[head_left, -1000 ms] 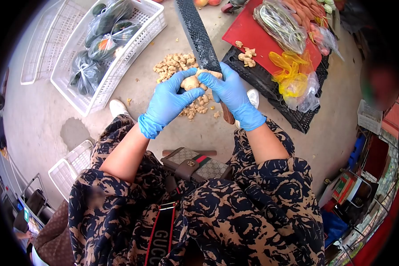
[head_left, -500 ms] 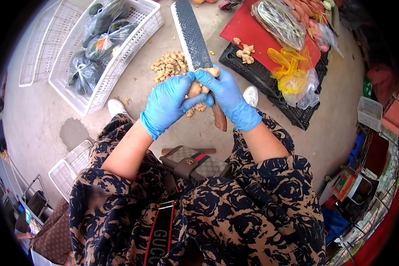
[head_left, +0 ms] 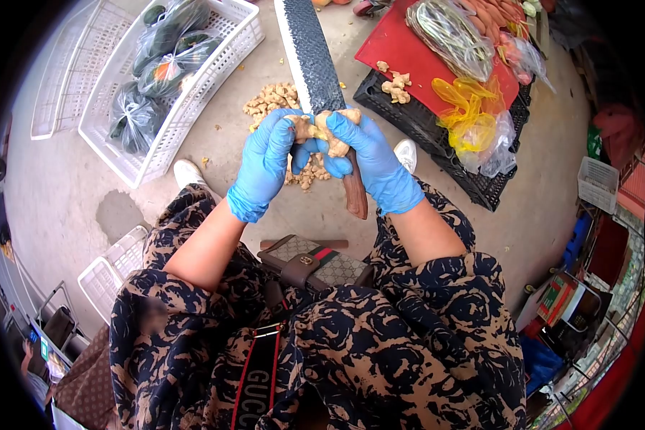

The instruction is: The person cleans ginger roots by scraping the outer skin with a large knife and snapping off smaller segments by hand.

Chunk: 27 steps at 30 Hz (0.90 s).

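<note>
A knobbly piece of ginger (head_left: 335,142) is held between my two blue-gloved hands. My left hand (head_left: 259,166) grips its left end, thumb and fingers pinched around it. On the other side, my right hand (head_left: 380,165) presses its thumb on the ginger and also holds a large knife. The knife's broad, dark textured blade (head_left: 312,61) points away from me, and its wooden handle (head_left: 355,195) sticks out below the right palm. Beneath the hands, a pile of ginger (head_left: 271,100) lies on the concrete floor, partly hidden by them.
A white crate (head_left: 161,154) with bagged dark green vegetables stands at left. At right, a black crate (head_left: 401,118) carries a red board (head_left: 387,43), ginger pieces (head_left: 397,87), a bundle in clear plastic (head_left: 451,39) and a yellow bag (head_left: 469,107). A patterned purse (head_left: 322,265) hangs at my lap.
My left hand has turned more upright and shifted slightly outward. The ginger has turned and shows more between the hands. The knife has tilted little and stays in my right hand.
</note>
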{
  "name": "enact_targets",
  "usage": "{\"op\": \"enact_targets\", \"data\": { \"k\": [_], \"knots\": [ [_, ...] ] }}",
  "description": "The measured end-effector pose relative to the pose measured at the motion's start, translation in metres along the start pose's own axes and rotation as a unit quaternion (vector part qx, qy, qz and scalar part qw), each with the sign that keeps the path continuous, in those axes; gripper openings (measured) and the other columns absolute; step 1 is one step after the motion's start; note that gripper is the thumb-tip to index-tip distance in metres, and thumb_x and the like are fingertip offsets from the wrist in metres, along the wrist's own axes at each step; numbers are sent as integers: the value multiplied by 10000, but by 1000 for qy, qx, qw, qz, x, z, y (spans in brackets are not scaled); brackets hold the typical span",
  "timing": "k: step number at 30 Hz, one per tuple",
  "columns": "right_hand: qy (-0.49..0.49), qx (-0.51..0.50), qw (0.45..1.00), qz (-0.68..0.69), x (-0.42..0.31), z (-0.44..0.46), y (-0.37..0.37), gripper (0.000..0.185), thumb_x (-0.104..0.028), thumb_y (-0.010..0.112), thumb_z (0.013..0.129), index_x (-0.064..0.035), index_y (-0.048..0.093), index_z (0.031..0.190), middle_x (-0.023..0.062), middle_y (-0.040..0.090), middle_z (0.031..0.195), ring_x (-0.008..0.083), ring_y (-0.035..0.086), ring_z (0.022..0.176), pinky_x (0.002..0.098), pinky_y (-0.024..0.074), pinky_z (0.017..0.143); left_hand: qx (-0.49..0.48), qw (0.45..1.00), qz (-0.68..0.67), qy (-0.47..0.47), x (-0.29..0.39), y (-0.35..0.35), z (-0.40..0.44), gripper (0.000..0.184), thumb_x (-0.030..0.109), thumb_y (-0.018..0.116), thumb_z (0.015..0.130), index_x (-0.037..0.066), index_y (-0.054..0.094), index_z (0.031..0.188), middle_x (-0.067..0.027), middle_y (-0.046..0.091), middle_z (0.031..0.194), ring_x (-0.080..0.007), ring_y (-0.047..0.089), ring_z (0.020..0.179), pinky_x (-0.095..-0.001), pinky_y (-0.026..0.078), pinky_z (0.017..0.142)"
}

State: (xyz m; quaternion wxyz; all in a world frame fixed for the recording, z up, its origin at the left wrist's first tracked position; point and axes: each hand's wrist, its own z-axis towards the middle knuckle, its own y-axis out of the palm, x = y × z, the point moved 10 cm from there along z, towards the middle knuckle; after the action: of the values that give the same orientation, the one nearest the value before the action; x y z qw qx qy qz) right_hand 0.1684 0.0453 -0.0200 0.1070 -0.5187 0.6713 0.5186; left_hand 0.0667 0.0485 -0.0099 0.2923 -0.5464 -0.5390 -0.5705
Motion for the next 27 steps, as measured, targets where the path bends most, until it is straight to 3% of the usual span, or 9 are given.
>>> {"op": "enact_targets", "data": {
  "k": [1, 4, 9, 12, 15, 19, 21, 23, 27],
  "knots": [
    [5, -12, 1000, 3, -2, 0, 2, 260, -277, 568, 865, -23, 536, 911, 26, 526, 637, 60, 449, 433, 188, 377, 386, -6, 999, -42, -7, -3, 2, 1, 443, 421, 349, 940, 25, 495, 1073, -111, 614, 853, -125, 536, 612, -228, 431, 539],
    [-4, -34, 999, 23, -5, 0, 4, 299, -306, 552, 872, -14, 531, 930, 33, 530, 649, 59, 448, 440, 188, 376, 387, -55, 984, -161, -41, -5, 7, 4, 461, 422, 332, 942, 16, 478, 1104, -140, 616, 911, -136, 544, 628, -239, 449, 565],
    [-41, 19, 999, -20, -16, 4, -9, 335, -353, 532, 880, -25, 522, 947, 29, 536, 666, 52, 460, 455, 181, 376, 383, -73, 987, -129, -63, -2, 9, 4, 575, 493, 294, 926, 2, 466, 1171, -127, 609, 983, -174, 594, 852, -278, 475, 700],
    [-90, 81, 990, -72, -22, 2, -18, 336, -344, 548, 874, -21, 511, 959, 21, 543, 696, 43, 464, 463, 176, 387, 384, -45, 984, -162, -54, -10, 3, 9, 601, 525, 287, 911, 21, 454, 1193, -153, 557, 1108, -207, 569, 967, -344, 472, 817],
    [-135, 100, 977, -130, -25, -2, -15, 353, -305, 587, 857, 3, 503, 1010, 38, 565, 755, 51, 501, 502, 180, 410, 399, 50, 920, -356, -156, -30, 2, 9, 607, 531, 295, 905, 28, 440, 1212, -147, 526, 1156, -232, 558, 980, -385, 461, 860],
    [-250, 86, 944, -199, -24, -10, 12, 447, -301, 629, 827, 22, 489, 1102, 45, 595, 802, 52, 544, 601, 188, 434, 449, 4, 861, -451, -234, -59, 20, 5, 663, 606, 263, 866, 93, 382, 1270, -130, 533, 1126, -242, 562, 945, -428, 473, 829],
    [-232, 73, 931, -273, -20, -10, 13, 438, -299, 642, 817, 15, 503, 1089, 21, 590, 755, 39, 524, 594, 200, 430, 466, -97, 834, -518, -162, -52, 27, 7, 650, 600, 272, 870, 90, 408, 1249, -130, 549, 1095, -237, 564, 947, -428, 477, 826],
    [-257, 79, 888, -373, -24, -12, 14, 413, -283, 658, 805, 8, 522, 1066, -3, 576, 679, 30, 491, 571, 217, 421, 495, -37, 846, -493, -202, -69, 16, 5, 586, 568, 305, 883, 102, 456, 1204, -118, 566, 1063, -228, 567, 942, -426, 481, 813],
    [-278, 88, 880, -376, -27, -15, 18, 352, -234, 633, 825, 15, 535, 1053, 28, 594, 684, 41, 520, 568, 217, 432, 505, 50, 835, -485, -256, -63, 7, 2, 500, 515, 365, 896, 117, 503, 1164, -96, 581, 1049, -208, 570, 911, -392, 491, 761]
  ]
}}
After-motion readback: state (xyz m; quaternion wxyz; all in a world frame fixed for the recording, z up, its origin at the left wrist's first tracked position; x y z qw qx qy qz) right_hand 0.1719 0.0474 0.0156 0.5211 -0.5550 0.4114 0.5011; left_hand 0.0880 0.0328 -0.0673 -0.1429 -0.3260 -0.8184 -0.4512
